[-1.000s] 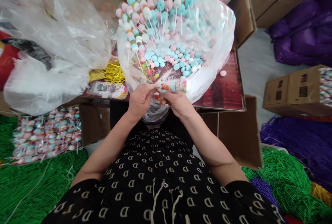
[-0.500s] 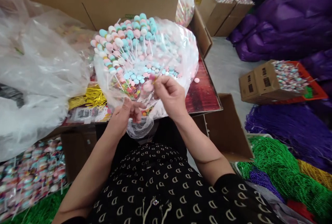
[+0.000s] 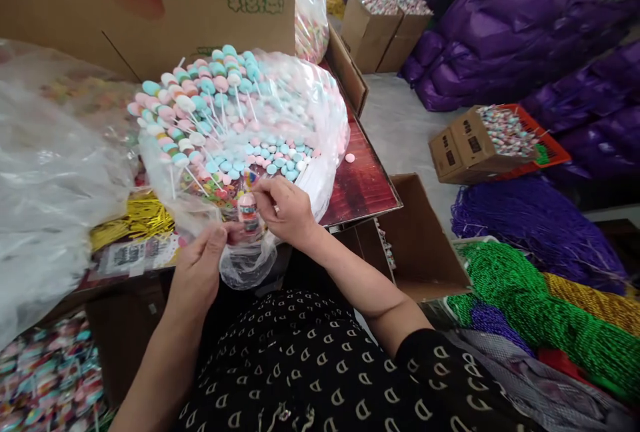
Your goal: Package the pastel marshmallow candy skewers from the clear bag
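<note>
Between my hands is a small clear candy packet (image 3: pixel 249 211) with a pinkish-white top and a printed dark label. My right hand (image 3: pixel 287 211) pinches its upper right edge. My left hand (image 3: pixel 200 255) has thumb and fingers closed at its lower left side. Just beyond lies an open clear plastic bag (image 3: pixel 327 152) holding lollipops of stacked pink, blue and white candies (image 3: pixel 200 95) on white sticks. Loose round pastel candies (image 3: pixel 275 159) and small multicoloured gummies (image 3: pixel 217 192) lie in the bag too.
Gold metallic strips (image 3: pixel 143 215) lie left on the dark red table (image 3: pixel 363 182), beside a large plastic bag (image 3: pixel 55 185). A big carton (image 3: pixel 165 12) stands behind. Right: an open carton (image 3: pixel 425 239), a candy-filled box (image 3: pixel 460 145), green cord bundles (image 3: pixel 515 285) and purple sacks (image 3: pixel 500 32).
My right hand has brought the candy packet down and nearer to my left hand, whose fingers have closed at its side. The whole view has shifted to the right.
</note>
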Tool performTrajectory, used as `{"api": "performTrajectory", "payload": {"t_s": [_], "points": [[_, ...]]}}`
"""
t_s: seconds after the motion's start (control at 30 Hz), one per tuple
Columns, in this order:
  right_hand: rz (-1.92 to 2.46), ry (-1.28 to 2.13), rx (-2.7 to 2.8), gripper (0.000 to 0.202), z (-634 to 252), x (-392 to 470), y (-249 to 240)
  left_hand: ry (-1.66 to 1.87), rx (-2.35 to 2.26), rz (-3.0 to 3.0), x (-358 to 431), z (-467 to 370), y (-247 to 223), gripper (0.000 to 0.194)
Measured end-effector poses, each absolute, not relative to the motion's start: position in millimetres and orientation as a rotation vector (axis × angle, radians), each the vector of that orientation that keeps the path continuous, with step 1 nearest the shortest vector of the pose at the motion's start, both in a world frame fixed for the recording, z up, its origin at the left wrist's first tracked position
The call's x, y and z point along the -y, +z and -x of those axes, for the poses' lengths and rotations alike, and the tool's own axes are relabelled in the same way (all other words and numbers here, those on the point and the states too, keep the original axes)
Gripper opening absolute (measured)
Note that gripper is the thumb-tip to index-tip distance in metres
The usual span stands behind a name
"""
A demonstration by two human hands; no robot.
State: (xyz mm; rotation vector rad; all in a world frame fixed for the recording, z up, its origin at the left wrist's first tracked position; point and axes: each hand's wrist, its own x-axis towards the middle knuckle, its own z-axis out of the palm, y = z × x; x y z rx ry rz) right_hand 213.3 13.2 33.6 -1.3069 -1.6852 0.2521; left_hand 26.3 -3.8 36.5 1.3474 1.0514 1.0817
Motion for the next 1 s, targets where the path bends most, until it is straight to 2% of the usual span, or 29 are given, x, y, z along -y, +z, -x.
{"api": "performTrajectory", "payload": {"t_s": [0.07, 0.17, 0.23, 0.3, 0.4, 0.5, 0.57, 0.73, 0.87, 1.0], "points": [[1.243, 0.264, 1.743, 0.024, -206.4, -6.2, 33.3, 1.003, -0.948, -1.130, -3.8, -31.9, 30.8, 0.058], [1.126, 0.367, 1.833, 0.020, -196.3, 8.6, 20.0, 0.991, -0.877, -0.932, -21.2, -34.6, 34.9, 0.065], [1.128, 0.468, 1.797, 0.018, -195.6, 14.9, 9.4, 1.070, -0.880, -0.943, -26.9, -33.3, 39.7, 0.056], [1.184, 0.580, 1.714, 0.016, -200.2, 16.8, 3.2, 1.169, -0.876, -1.055, -23.6, -32.5, 41.8, 0.038], [1.218, 0.771, 1.583, 0.015, -212.4, 14.1, 3.3, 1.183, -0.760, -1.464, -6.9, -35.3, 40.1, 0.015], [1.207, 0.984, 1.383, 0.017, -224.2, 9.9, 7.6, 1.111, -0.646, -2.108, 8.9, -39.8, 34.2, 0.017], [1.159, 1.125, 1.185, 0.026, -228.8, 7.7, 9.5, 1.113, -0.634, -2.388, 14.0, -41.8, 27.2, 0.021], [0.973, 1.373, 0.791, 0.047, -228.0, 12.5, 15.3, 1.040, -0.731, -2.506, 15.6, -47.1, 7.3, 0.019], [1.015, 1.219, 0.627, 0.045, -250.2, 34.6, 18.8, 0.958, -0.638, -2.480, 15.4, -52.1, 1.9, 0.021], [1.219, 0.746, 0.529, 0.033, -325.1, 72.7, 0.0, 0.990, -0.708, -2.394, 8.4, -44.4, -2.1, 0.024]]}}
